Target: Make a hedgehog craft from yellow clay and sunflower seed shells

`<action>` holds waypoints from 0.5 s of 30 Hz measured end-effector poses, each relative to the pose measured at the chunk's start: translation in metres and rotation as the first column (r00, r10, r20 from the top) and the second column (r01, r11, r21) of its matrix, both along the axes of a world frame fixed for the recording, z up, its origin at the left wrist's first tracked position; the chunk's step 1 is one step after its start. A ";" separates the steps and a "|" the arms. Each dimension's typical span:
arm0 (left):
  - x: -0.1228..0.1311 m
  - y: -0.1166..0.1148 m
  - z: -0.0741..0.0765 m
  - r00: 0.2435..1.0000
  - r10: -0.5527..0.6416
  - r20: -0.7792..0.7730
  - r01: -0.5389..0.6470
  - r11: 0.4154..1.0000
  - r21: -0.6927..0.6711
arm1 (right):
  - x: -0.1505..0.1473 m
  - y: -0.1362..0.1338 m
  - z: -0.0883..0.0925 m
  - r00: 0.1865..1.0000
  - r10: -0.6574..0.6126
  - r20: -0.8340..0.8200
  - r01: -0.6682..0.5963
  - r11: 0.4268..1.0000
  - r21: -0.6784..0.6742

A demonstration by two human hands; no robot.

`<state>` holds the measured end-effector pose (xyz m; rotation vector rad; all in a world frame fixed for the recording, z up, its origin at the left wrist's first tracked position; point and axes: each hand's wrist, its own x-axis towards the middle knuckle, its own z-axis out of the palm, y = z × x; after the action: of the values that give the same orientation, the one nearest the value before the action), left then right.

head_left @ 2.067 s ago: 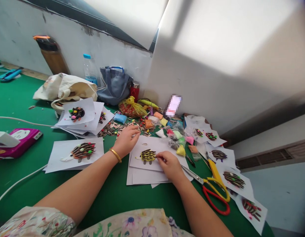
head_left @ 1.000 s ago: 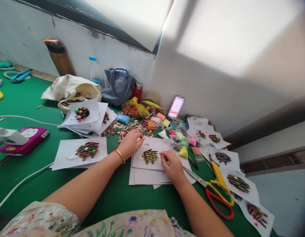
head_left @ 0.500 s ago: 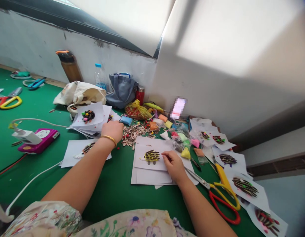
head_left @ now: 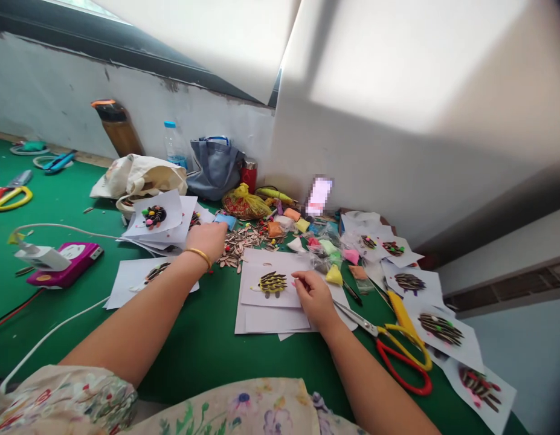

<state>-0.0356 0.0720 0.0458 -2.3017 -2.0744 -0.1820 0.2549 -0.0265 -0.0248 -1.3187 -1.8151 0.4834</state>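
- The left hand [head_left: 207, 240] reaches out over the pile of sunflower seeds [head_left: 237, 246]; its fingers curl downward, and whether they pinch a seed cannot be told.
- The right hand [head_left: 313, 296] rests on the stack of white paper [head_left: 266, 317], fingertips drawn loosely together just right of the yellow hedgehog figure [head_left: 272, 283]; whether anything sits between them is not clear.
- The hedgehog figure, yellow clay striped with dark seeds, lies on the top sheet, between the two hands.
- A cream tote bag [head_left: 141, 175] slumps at the far left with its mouth open; its contents are hidden. A grey bag [head_left: 214, 166] stands beside it against the wall.
- A yellow-knotted plastic bag [head_left: 243, 204] holds something red and mixed.
- Small clear packets of coloured clay [head_left: 327, 248] are scattered to the right of the seeds.
- A water bottle [head_left: 173, 144] and a brown flask [head_left: 116, 127] stand by the far wall.
- The green table [head_left: 207, 356] also bears red-and-yellow scissors [head_left: 400, 356], finished hedgehog sheets [head_left: 436, 329] at right, and a pink box [head_left: 64, 272] at left.
- A white wall [head_left: 397, 151] rises behind.
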 end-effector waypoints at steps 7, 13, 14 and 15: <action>0.079 -0.077 -0.013 0.768 -0.446 0.459 0.467 0.881 0.074 | -0.008 -0.010 0.009 0.987 0.150 -0.061 -0.150 0.989 0.012; 0.092 -0.092 -0.020 0.718 -0.428 0.549 0.497 0.868 0.026 | -0.010 -0.011 0.009 0.980 0.174 -0.094 -0.178 0.983 -0.037; 0.089 -0.090 -0.020 0.716 -0.428 0.552 0.500 0.866 0.022 | -0.010 -0.010 0.009 0.982 0.167 -0.086 -0.171 0.984 -0.041; 0.086 -0.088 -0.020 0.716 -0.429 0.551 0.499 0.866 0.027 | -0.009 -0.009 0.009 0.985 0.159 -0.069 -0.162 0.986 -0.041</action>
<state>0.0509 -0.0155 0.0255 -3.1055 -1.6329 -0.8386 0.2462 -0.0351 -0.0162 -1.1784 -1.8742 0.6513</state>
